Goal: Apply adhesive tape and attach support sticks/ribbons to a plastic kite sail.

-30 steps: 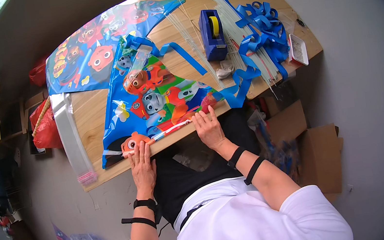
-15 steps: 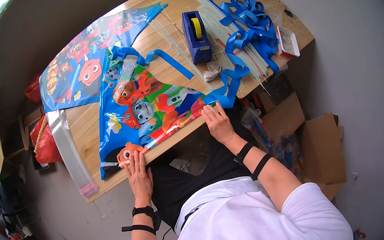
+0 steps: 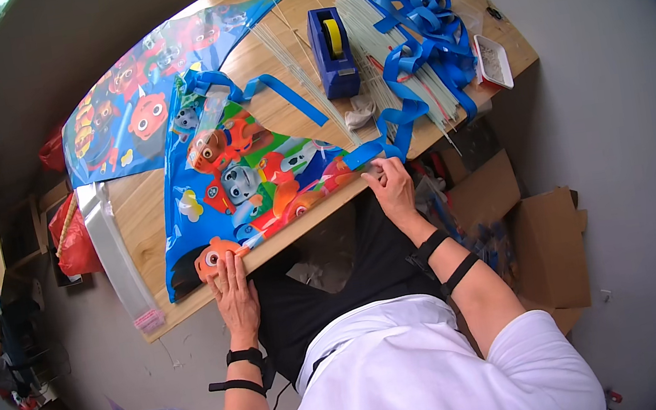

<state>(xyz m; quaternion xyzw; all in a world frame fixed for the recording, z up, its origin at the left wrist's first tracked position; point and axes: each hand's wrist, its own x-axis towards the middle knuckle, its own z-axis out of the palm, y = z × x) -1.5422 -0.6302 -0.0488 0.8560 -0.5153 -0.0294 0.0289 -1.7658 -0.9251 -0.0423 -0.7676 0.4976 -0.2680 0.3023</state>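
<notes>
A triangular kite [image 3: 241, 182] of shiny plastic, printed with cartoon animals, lies along the near edge of the table, a blue ribbon tail [image 3: 286, 100] across its top. My left hand [image 3: 234, 295] rests with fingers stretched on its near left corner, over an orange printed face. At the kite's right tip, my right hand [image 3: 395, 192] has its fingers bent and pinched at the edge, just below a curled blue ribbon [image 3: 390, 139]. What exactly lies between those fingertips is partly hidden.
Another printed sheet [image 3: 131, 107] lies behind at the left. A blue tape dispenser [image 3: 338, 69] with yellow tape stands mid-table, near thin white rods [image 3: 357, 25] and piled blue ribbon [image 3: 438, 30]. A small white tray [image 3: 494, 62] sits at the right edge. Cardboard boxes [image 3: 548, 249] stand on the floor.
My right hand has gone from lying with fingers extended on the kite's near edge to a pinch farther right, at its tip. The near edge looks flatter. My left hand stays in place.
</notes>
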